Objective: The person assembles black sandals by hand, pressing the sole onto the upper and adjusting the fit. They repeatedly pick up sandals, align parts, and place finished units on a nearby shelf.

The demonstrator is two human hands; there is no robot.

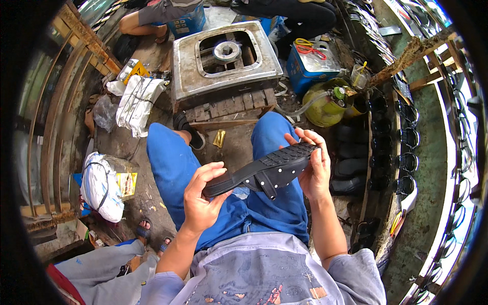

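A black sandal [262, 172] is held between my two hands over my lap, turned on its side with the ridged sole facing up and away. White dots mark its broad strap, which hangs on the side toward me. My left hand [204, 201] grips the heel end, thumb below and fingers over the top. At the toe end, my right hand [312, 165] is closed on the sandal's edge, with the fingertips curled behind the sole. Part of the strap's inner side is hidden.
Ahead stands a metal stove [227, 51] on a slatted wooden base. To its right are a green gas cylinder [325, 104] and a blue tin [310, 63]. White bundles [101, 185] lie on the left. Racks of black footwear [381, 142] line the right; other people sit nearby.
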